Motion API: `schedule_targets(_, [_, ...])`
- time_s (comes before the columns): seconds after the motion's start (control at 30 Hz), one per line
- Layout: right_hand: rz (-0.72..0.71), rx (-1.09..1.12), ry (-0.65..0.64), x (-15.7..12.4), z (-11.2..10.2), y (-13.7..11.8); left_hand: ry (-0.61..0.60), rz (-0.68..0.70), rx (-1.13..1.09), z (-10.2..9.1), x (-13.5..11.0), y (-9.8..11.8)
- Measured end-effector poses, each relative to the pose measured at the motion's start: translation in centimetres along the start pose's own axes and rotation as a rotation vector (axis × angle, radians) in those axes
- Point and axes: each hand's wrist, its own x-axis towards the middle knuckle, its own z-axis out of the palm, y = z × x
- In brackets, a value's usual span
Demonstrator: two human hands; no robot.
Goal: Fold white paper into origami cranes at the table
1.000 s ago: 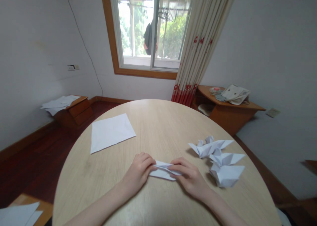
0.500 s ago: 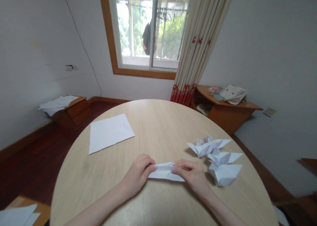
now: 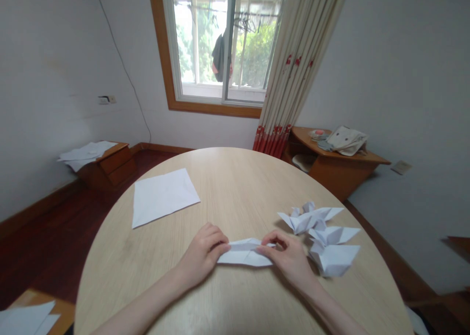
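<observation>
A narrow strip of folded white paper (image 3: pixel 244 258) lies near the front of the round table, with crease lines and a raised flap along its far side. My left hand (image 3: pixel 206 249) pinches its left end between thumb and fingers. At the right end, my right hand (image 3: pixel 288 254) grips the paper with thumb and forefinger, its other fingers curled. Just right of that hand stand several folded paper figures (image 3: pixel 332 259) with pointed, wing-like flaps, crowded together.
A square stack of white paper (image 3: pixel 165 198) rests at the left of the round wooden table (image 3: pixel 235 178). Behind are a window, a curtain (image 3: pixel 293 70) and a corner shelf (image 3: pixel 330 163) with a cloth bag. A low cabinet (image 3: pixel 113 166) with papers stands far left.
The fingers of my right hand have lifted and curled a little at the paper's right end. My left hand has shifted slightly left and still pinches the other end.
</observation>
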Motion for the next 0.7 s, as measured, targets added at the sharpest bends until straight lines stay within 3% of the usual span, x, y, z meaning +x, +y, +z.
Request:
schedule_targets(0.1, [-0.058, -0.024, 0.007, -0.1, 0.0, 0.4, 0.002, 0.027, 0.036, -0.2, 0.1, -0.1])
schedule_targets(0.3, [-0.48, -0.321, -0.007, 0.0, -0.6, 0.6, 0.04, 0.048, 0.158, -0.7, 0.2, -0.2])
schedule_targets(0.4, [-0.561, -0.417, -0.065, 0.0, -0.8, 0.4, 0.088, 0.085, 0.231, -0.7, 0.1, -0.2])
schedule_targets(0.7, [-0.76, -0.623, -0.109, -1.0, 0.3, 0.2, 0.133, 0.47, 0.462, 0.4, -0.6, 0.1])
